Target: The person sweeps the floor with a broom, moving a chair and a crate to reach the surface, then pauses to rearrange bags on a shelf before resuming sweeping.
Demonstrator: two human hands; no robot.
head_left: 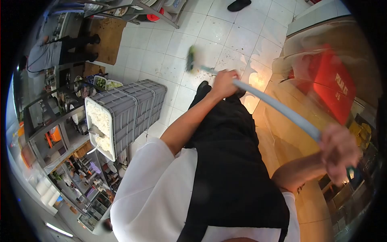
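A long light blue-grey pole point(278, 105) runs slantwise in front of my black apron. My left hand point(225, 84) is closed round its lower part, above the floor. Near the pole's upper end, at the right, my right hand point(339, 151) is wrapped round it, somewhat blurred. At the far end of the pole is a green and dark brush head point(191, 59), smeared by motion, at the white tiled floor point(209, 30). Small dark bits lie on the tiles around it.
Stacked grey crates point(139, 103) with a white tray point(112, 155) of pale food stand at the left. Metal shelving point(171, 20) is at the top. A red box point(336, 82) sits at the right. Another person point(48, 54) stands far left; a dark shoe point(239, 5) shows at the top.
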